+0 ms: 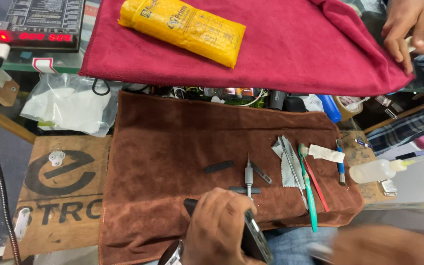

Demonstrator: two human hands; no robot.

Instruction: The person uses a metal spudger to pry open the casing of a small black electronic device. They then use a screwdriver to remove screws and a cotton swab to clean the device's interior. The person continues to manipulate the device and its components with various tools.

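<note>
My left hand (220,226) grips a dark phone (253,235) at the near edge of the brown towel (168,147), and my right hand (388,245) is a blur at the lower right, so I cannot tell its grip. A grey screwdriver (249,174) lies just beyond the phone, with a green toothbrush (308,189) and tweezers (293,169) to its right. Farther back I see a yellow packet (182,27) on a red towel (290,54), whose far corner another person's hand (408,27) touches.

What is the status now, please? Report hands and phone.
Left hand grips dark phone at brown cloth edge. Right hand blurred, grip unclear. Screwdriver and green toothbrush lie beside the phone.
</note>
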